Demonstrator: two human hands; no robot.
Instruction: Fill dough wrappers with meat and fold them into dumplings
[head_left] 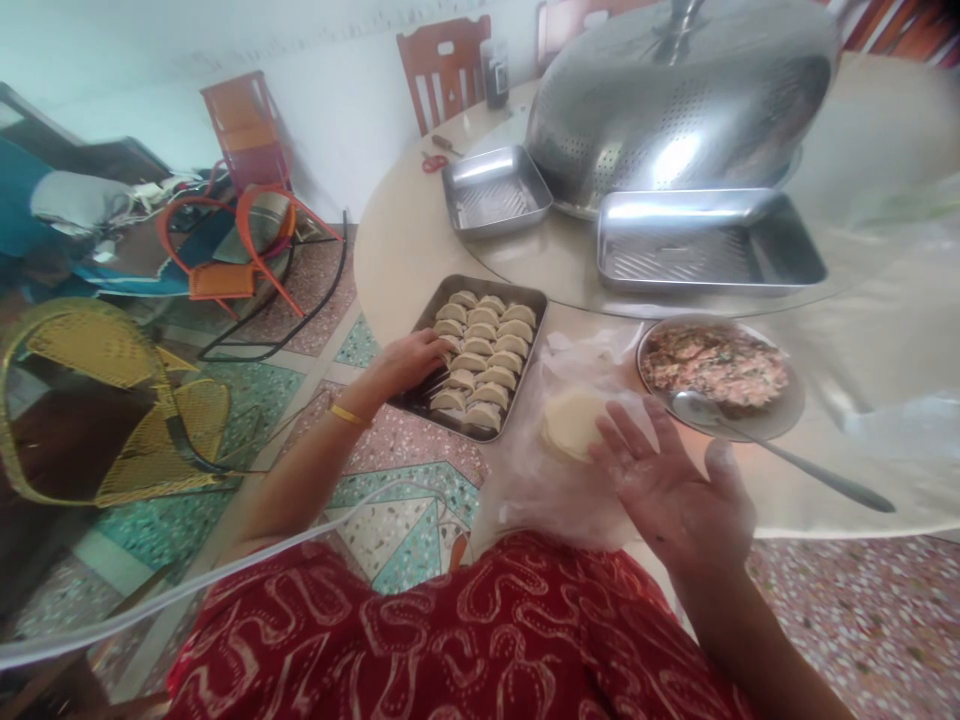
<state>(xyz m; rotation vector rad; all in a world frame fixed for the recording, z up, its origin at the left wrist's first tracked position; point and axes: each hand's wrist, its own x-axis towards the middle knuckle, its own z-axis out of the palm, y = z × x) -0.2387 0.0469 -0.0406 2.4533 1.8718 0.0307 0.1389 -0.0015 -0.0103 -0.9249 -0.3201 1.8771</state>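
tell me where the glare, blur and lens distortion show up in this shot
Head view: bright glare sits on the perforated metal dome and the rim of the large empty tray; the round table and the floor bow from wide-angle distortion; the right hand is slightly soft, and the corners are blurred, while the tray of dumplings under the left hand is fairly sharp.

Lighting: bright, diffuse daylight, apparently from the upper right. Strong glare on the steel dome cover (679, 100) and the 2 empty trays (709, 240). Shadows soft. Marked wide-angle distortion bends the table edge (375, 280). Right side washed out; overall focus slightly soft, corners blurred.
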